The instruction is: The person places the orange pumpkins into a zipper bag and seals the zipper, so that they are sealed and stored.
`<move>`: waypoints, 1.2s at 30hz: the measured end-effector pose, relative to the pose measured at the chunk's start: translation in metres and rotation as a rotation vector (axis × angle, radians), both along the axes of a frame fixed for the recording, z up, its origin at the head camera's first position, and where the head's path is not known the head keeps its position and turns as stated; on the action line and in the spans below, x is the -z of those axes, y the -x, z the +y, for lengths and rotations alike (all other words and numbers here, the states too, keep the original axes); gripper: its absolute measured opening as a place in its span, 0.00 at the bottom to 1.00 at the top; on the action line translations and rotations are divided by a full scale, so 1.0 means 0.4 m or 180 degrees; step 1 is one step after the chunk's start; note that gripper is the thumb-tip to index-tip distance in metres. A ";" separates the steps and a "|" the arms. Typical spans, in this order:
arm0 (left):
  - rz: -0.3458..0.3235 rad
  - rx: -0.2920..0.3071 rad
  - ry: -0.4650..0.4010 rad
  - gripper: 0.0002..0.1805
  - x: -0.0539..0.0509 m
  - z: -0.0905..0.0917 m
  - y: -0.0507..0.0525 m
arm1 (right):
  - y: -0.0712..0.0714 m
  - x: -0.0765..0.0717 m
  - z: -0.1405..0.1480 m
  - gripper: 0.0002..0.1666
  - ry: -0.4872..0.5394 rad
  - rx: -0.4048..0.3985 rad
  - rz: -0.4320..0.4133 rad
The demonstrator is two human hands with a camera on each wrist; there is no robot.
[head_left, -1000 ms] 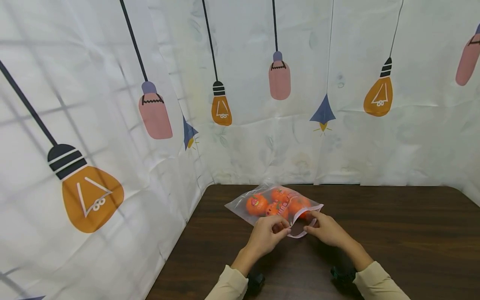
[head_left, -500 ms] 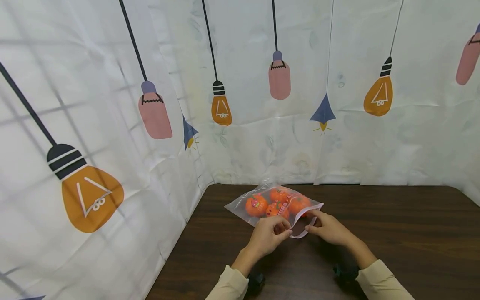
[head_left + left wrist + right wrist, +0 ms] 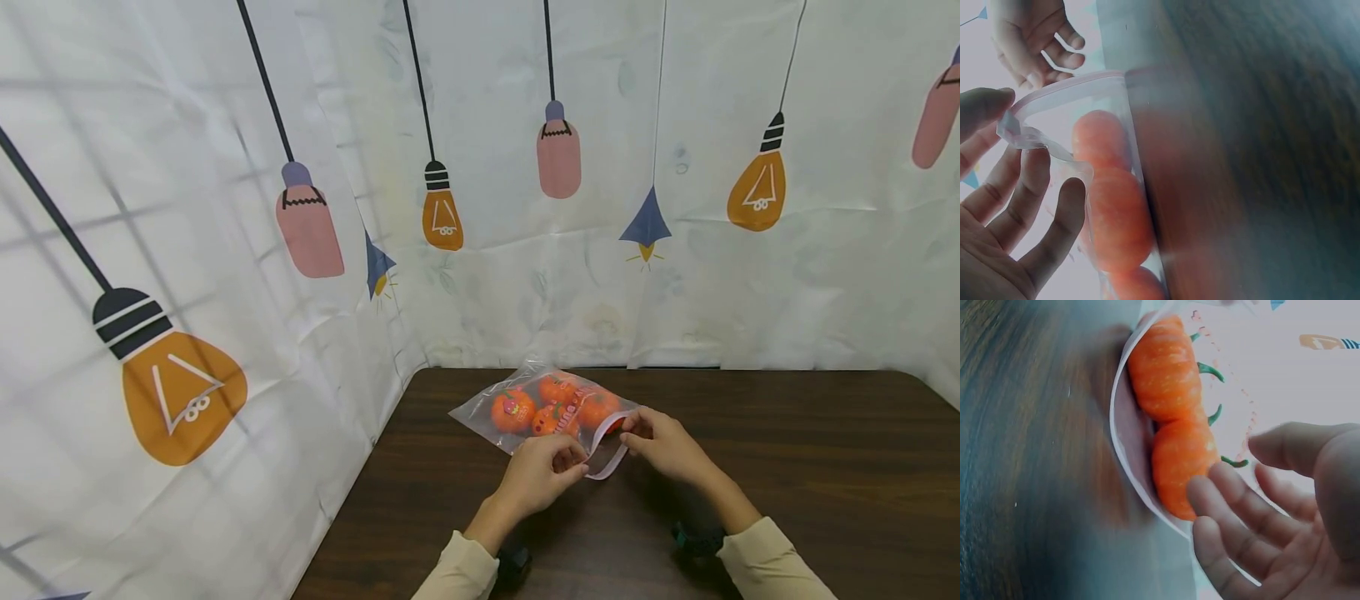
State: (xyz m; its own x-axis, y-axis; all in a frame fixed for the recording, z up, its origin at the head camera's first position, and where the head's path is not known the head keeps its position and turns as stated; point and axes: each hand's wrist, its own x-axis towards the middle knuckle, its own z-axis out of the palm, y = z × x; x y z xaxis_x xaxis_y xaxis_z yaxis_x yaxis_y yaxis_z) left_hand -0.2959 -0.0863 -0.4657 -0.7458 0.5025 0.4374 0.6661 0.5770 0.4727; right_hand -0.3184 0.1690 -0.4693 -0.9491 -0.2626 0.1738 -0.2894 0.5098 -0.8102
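Note:
A clear zip bag (image 3: 477, 412) with a pale pink rim lies at the back left of the table, its mouth gaping toward me. Several small orange pumpkins (image 3: 513, 410) with curved green stems (image 3: 1211, 372) are inside. My left hand (image 3: 536, 479) pinches the rim's near corner between thumb and a finger, as the left wrist view also shows; its other fingers (image 3: 1071, 200) reach along the bag. Beside the right end of the mouth is my right hand (image 3: 667, 446), thumb apart from loosely bent fingers. Whether its fingertips touch the film cannot be told.
The dark wooden table (image 3: 810, 483) spreads to the right and in front of the bag. A white curtain (image 3: 510, 292) printed with hanging lamps stands behind and to the left. A dark wrist strap (image 3: 697, 540) is visible under the right sleeve.
My right hand has drawn slightly right and up at the bag's mouth. The left hand has shifted a little right and nearer to me with the rim. The pumpkins stay put.

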 end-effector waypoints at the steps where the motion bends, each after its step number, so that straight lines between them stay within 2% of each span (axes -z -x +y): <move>1: 0.0001 -0.0005 0.0019 0.04 -0.001 0.001 -0.001 | -0.002 -0.003 -0.002 0.10 0.0064 0.0066 0.0000; 5: 0.0058 -0.0020 0.0110 0.05 -0.003 0.005 -0.003 | -0.005 -0.014 -0.006 0.15 0.0309 0.0145 0.0046; 12: 0.0158 -0.0014 0.0262 0.06 -0.005 0.013 -0.009 | -0.002 -0.018 -0.011 0.21 0.0537 -0.0121 0.0053; 15: 0.0135 0.0003 0.0309 0.06 -0.009 0.014 -0.014 | 0.000 -0.013 -0.012 0.20 0.0518 -0.0109 0.0065; 21: 0.0012 0.0099 0.0448 0.08 -0.012 0.020 -0.020 | 0.004 -0.005 -0.013 0.19 0.0443 0.0233 0.0060; 26: -0.0095 0.0226 0.0689 0.09 -0.016 0.023 -0.024 | 0.006 0.000 -0.013 0.14 0.0302 0.0517 -0.0056; 32: -0.0012 0.0345 0.0999 0.13 -0.016 0.021 -0.021 | 0.008 0.012 -0.008 0.09 0.0199 0.0693 -0.0140; 36: 0.0119 0.0302 0.1257 0.16 -0.012 0.015 -0.017 | 0.011 0.020 0.001 0.09 0.0096 0.0790 -0.0103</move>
State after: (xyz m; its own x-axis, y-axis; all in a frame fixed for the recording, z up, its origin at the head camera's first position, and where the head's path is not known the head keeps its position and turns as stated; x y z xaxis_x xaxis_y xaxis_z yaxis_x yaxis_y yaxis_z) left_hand -0.2890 -0.0803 -0.4611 -0.6751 0.7032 0.2228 0.7377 0.6444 0.2014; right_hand -0.3228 0.1693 -0.4771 -0.9891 -0.0158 0.1464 -0.1319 0.5375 -0.8329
